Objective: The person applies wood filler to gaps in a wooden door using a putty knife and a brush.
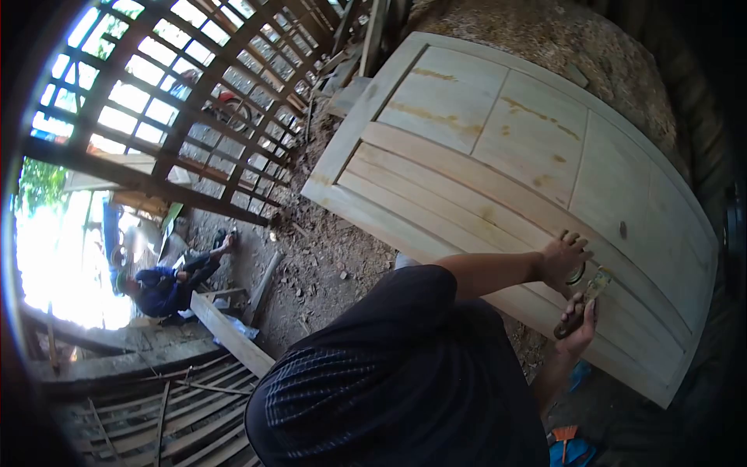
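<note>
My left hand (559,261) is wrapped around a small round tin (576,272), mostly hidden by the palm and fingers, above the lower part of a pale wooden door (529,183). Just below it, my right hand (577,336) grips a putty knife (597,282) by its dark brown handle. The blade points up and away, smeared with yellowish filler, close beside the tin. Streaks and dabs of the same yellow-brown filler (436,118) mark the door's panels. The door lies flat beneath both hands.
A wooden lattice (194,101) stands at upper left. Beyond it a person (159,289) in dark clothes sits low near a plank (229,333). Wood shavings (545,39) cover the ground behind the door. An orange brush-like item (564,434) lies at lower right beside something blue.
</note>
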### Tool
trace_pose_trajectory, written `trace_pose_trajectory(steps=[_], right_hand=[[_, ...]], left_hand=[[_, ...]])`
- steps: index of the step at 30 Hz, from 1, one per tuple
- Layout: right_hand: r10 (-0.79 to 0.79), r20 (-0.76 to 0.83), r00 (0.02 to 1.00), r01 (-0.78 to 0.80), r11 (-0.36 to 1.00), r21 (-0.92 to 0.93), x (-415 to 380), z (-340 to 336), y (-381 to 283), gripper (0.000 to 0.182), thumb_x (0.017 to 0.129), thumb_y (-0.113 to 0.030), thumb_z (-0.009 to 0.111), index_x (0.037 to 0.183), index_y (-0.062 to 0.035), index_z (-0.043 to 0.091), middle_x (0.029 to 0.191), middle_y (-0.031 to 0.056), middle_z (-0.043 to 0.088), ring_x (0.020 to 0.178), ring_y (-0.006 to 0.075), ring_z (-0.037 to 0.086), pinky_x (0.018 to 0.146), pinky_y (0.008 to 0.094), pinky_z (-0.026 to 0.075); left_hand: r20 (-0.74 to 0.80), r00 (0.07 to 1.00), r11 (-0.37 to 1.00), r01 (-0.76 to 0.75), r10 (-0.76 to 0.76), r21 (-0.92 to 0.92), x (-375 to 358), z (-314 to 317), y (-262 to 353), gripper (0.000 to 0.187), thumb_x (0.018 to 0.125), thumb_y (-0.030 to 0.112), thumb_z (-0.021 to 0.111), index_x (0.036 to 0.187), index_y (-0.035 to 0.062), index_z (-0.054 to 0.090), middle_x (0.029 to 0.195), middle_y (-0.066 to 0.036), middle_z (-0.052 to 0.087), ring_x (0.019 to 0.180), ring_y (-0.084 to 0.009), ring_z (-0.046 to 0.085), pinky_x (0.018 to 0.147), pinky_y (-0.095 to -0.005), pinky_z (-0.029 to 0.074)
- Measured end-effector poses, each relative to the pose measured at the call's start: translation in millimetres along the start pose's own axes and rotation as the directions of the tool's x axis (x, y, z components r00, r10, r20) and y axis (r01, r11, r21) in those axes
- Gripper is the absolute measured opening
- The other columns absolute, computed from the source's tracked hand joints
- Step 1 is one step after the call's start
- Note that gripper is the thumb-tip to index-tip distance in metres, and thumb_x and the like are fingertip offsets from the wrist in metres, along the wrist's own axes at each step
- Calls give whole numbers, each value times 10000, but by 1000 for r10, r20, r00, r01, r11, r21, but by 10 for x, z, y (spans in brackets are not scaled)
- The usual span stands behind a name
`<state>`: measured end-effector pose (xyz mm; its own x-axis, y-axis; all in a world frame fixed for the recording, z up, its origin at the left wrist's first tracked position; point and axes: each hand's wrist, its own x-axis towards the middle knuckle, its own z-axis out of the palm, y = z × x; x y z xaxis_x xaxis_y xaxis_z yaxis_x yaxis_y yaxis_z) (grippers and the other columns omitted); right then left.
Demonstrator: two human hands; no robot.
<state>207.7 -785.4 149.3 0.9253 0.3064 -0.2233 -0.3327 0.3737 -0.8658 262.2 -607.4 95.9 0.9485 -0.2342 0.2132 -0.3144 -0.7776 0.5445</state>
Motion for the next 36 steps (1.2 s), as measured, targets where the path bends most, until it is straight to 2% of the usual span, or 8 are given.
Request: trace_pose_trajectory(steps=[4, 7, 12, 19, 24, 31, 35, 36], right_hand=[[61, 86, 994, -67, 996, 58, 34, 213, -17, 345, 1055, -337, 508, 1189, -21, 550, 1008, 55, 615, 742, 89, 546, 597, 219, 467], [99, 115, 988, -109, 991, 84, 103, 469, 80, 356, 1054, -332, 515, 1212, -15, 552, 1041, 56, 614, 776, 92, 547, 611, 222, 469], [195, 211, 958, -204, 979, 21, 357, 917, 395, 394, 1031, -259, 571, 1329, -4, 538, 1192, 87, 614, 868, 133, 569, 677, 249, 493], [311, 249, 917, -298, 950, -89, 707, 1847, 934, 388, 1016, -219, 592, 1337, -5, 550, 1239, 108, 623, 931, 154, 588, 703, 265, 514], [328, 217, 920, -318, 945, -78, 947, 2832, 1500, 386, 1016, -187, 594, 1364, -28, 548, 1263, 120, 627, 965, 169, 620, 710, 277, 544], [430, 181, 884, -415, 902, -115, 1077, 4277, 2279, 355, 998, -140, 613, 1336, -33, 591, 1195, 103, 652, 929, 167, 637, 744, 283, 550], [472, 315, 824, -331, 851, -408, 1389, 4671, 2608, 310, 1005, -77, 581, 1304, -2, 617, 1068, 74, 669, 864, 152, 630, 747, 314, 538], [453, 370, 811, -152, 773, -616, 1528, 4683, 2728, 296, 1000, -73, 586, 1284, -5, 634, 1082, 86, 678, 869, 172, 644, 763, 325, 545]], left_hand=[[-169, 984, 991, -77, 58, -109, -310, 18, -126, 1060, 603, 590, 810, 1455, 83, 436, 1497, -231, 393, 1450, -465, 276, 1193, -607, 180], [-254, 965, 986, -101, 66, -130, -915, -365, -376, 1032, 676, 616, 796, 1473, 82, 417, 1520, -222, 381, 1437, -454, 309, 1178, -618, 210], [-403, 878, 965, 212, -257, -153, -2165, -918, -926, 863, 757, 466, 839, 1438, 82, 475, 1473, -195, 470, 1383, -412, 414, 1150, -539, 317], [-550, 374, 643, 615, -747, -456, -3787, -1442, -1534, 399, 818, 121, 811, 1193, 58, 690, 991, -114, 750, 921, -245, 737, 828, -357, 581], [-449, 139, 431, 617, -883, -658, -4224, -1978, -2418, 186, 897, 152, 764, 1038, 31, 750, 753, -62, 733, 528, -88, 641, 482, -245, 490], [-485, -3, 427, 468, -875, -774, -4492, -2906, -3962, 170, 958, 171, 711, 1040, 23, 730, 734, 27, 655, 612, -36, 547, 557, -208, 437], [-428, -155, 352, 363, -891, -863, -5078, -2898, -4220, 208, 981, 164, 682, 1137, 26, 685, 856, 10, 655, 750, -49, 581, 658, -203, 473], [-400, -186, 307, 387, -897, -870, -5262, -2861, -4181, 206, 984, 166, 678, 1136, 27, 685, 868, 9, 652, 770, -52, 582, 684, -205, 479]])
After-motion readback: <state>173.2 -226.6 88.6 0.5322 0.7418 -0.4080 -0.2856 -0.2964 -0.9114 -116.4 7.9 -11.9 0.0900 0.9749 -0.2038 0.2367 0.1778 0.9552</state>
